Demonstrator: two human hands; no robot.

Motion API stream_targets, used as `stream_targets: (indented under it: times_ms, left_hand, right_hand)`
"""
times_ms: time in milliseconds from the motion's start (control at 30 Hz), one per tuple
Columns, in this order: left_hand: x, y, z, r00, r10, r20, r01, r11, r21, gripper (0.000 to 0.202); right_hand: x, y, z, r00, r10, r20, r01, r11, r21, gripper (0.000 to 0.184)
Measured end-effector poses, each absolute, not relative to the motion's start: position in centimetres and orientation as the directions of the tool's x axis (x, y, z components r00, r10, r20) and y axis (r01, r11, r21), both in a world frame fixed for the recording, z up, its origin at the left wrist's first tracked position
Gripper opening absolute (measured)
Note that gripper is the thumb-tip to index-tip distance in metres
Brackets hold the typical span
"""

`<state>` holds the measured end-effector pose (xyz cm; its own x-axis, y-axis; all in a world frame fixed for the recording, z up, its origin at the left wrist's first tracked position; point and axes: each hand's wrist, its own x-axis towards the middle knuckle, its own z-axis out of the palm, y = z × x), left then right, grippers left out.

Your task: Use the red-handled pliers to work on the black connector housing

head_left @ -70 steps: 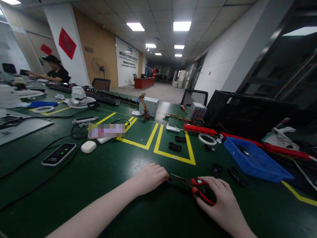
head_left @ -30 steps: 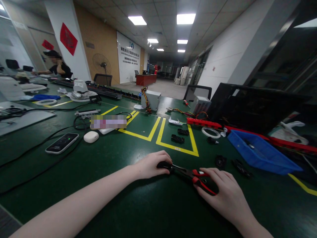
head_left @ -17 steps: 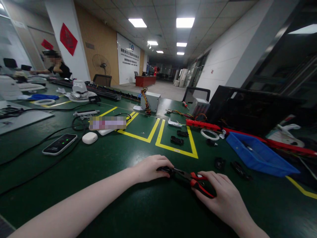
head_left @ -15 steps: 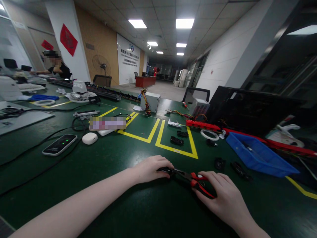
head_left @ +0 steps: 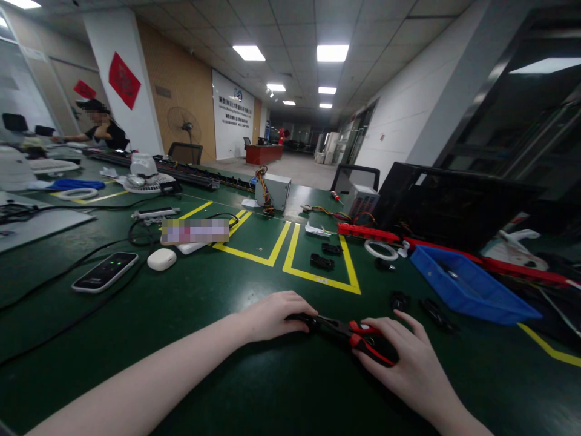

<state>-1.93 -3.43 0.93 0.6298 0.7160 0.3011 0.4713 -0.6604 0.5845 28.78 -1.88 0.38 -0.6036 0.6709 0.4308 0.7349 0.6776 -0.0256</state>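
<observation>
A small black part (head_left: 299,318) is pinched in the fingers of my left hand (head_left: 279,315), low over the green table (head_left: 254,381). My right hand (head_left: 406,360) grips a pair of pliers (head_left: 356,336) with red and black handles. The jaws point left and meet the black part at my left fingertips; whether they bite on it I cannot tell. My right index finger is raised off the handle. Two similar black pieces (head_left: 322,261) lie inside a yellow taped outline beyond my hands.
Right of my hands are more black parts (head_left: 438,315) and a blue tray (head_left: 472,287). Farther back stand a metal box with cables (head_left: 276,192) and a large dark panel (head_left: 449,203). On the left lie a device with green lights (head_left: 105,272) and a white case (head_left: 161,259). A person (head_left: 106,130) sits far left.
My right index finger has lifted away from the pliers' handle. The hands and pliers otherwise keep nearly the same place, while the view has shifted slightly.
</observation>
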Motion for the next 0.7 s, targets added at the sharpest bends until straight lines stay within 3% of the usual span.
stream_targets:
  times_ms: [400,567,700]
  left_hand:
    - [-1.9,-3.2,0.9,0.634,0.717,0.289,0.46,-0.651,0.604,0.031]
    - [-2.1,-3.3,1.0,0.639,0.711,0.295,0.455,-0.658,0.6,0.031]
    - [-2.0,-3.3,0.9,0.641,0.688,0.339,0.452,-0.696,0.558,0.03]
  right_hand:
    - [28.5,-1.9,1.5,-0.716,0.414,0.563,0.625,0.739,0.253,0.045]
    - [28.8,-1.8,1.0,-0.702,0.457,0.546,0.639,0.744,0.197,0.044]
    - [29.5,-1.6,-0.3,-0.65,0.567,0.506,0.691,0.718,0.085,0.045]
